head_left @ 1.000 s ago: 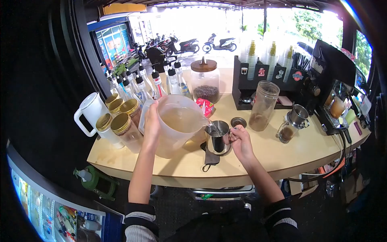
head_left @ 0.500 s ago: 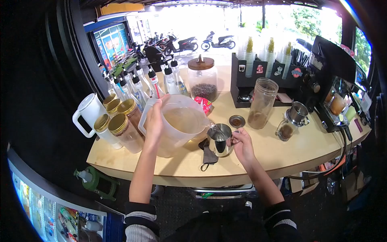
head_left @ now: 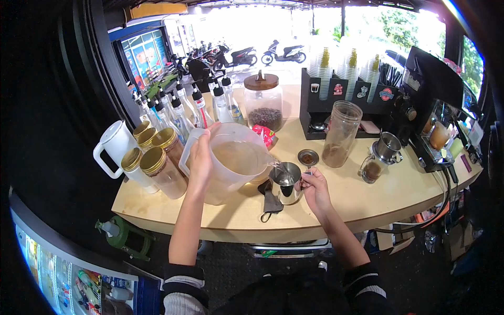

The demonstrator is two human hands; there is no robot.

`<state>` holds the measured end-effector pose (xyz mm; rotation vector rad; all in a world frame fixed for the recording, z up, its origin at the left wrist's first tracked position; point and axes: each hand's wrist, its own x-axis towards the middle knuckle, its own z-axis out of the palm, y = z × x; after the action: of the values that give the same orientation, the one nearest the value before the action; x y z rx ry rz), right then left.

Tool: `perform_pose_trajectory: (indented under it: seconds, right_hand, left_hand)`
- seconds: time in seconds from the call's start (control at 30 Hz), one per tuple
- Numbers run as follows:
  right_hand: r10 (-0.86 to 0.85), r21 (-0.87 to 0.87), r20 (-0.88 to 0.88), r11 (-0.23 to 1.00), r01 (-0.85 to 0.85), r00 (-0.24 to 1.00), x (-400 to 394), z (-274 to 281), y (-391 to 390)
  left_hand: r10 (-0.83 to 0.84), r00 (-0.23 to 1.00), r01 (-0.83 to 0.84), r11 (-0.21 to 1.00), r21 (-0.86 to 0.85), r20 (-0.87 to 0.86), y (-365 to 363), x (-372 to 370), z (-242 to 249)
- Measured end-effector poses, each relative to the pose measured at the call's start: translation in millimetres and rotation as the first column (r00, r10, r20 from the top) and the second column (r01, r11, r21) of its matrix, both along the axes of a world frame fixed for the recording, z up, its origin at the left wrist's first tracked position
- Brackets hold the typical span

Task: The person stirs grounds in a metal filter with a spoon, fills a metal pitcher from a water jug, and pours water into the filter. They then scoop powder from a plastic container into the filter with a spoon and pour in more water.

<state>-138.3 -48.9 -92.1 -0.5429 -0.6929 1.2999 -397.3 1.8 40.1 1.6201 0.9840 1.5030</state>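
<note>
My left hand (head_left: 200, 155) is wrapped round the handle of a translucent plastic pitcher (head_left: 226, 181), tilted to the right. Water (head_left: 276, 164) runs from its spout into a steel milk jug (head_left: 290, 195). The jug's handle is pinched in the fingers of my right hand (head_left: 316, 188). Against the jug's left side lies a dark cloth (head_left: 272, 202) with a loop. Just behind the jug sits a small metal dish (head_left: 308, 157) with brown residue in it.
Gold-lidded jars (head_left: 167, 170), a white jug (head_left: 116, 147) and pump bottles (head_left: 202, 113) crowd the left. Behind stands a wooden-lidded jar (head_left: 264, 100). To the right are a tall clear jar (head_left: 341, 137), a drip filter on a glass mug (head_left: 374, 169), a cup holder (head_left: 336, 107) and an espresso machine (head_left: 433, 144).
Both hands keep nearly the same position, and water still flows from the pitcher into the milk jug. The view has shifted very slightly.
</note>
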Motion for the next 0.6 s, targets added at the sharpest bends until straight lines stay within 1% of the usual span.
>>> perform_pose_trajectory:
  seconds: [0.13,0.3,0.43,0.5,0.6]
  right_hand:
    - [0.002,0.016,0.0,1.0,-0.002,1.0,0.0,-1.7,-0.1]
    - [0.0,0.023,-0.005,1.0,0.0,1.0,-1.0,0.2,-2.5]
    - [0.003,0.003,-0.003,1.0,-0.003,1.0,-1.1,1.9,-3.9]
    - [-0.002,-0.011,0.002,1.0,0.002,1.0,-2.6,5.5,-5.8]
    - [-0.042,-0.031,-0.008,0.999,0.042,0.999,-3.8,7.8,-6.4]
  left_hand:
    - [-0.006,1.0,0.006,1.0,-0.017,0.012,-3.3,0.1,2.0]
    - [-0.011,1.0,0.011,1.0,0.001,0.013,-2.4,-0.6,-0.2]
    - [-0.014,1.0,0.014,1.0,0.005,0.003,-2.8,1.4,-0.7]
    - [-0.017,1.0,0.017,0.999,0.035,-0.015,-0.4,0.9,-3.0]
    - [-0.024,1.0,0.024,1.0,0.016,0.009,-1.5,3.3,-2.4]
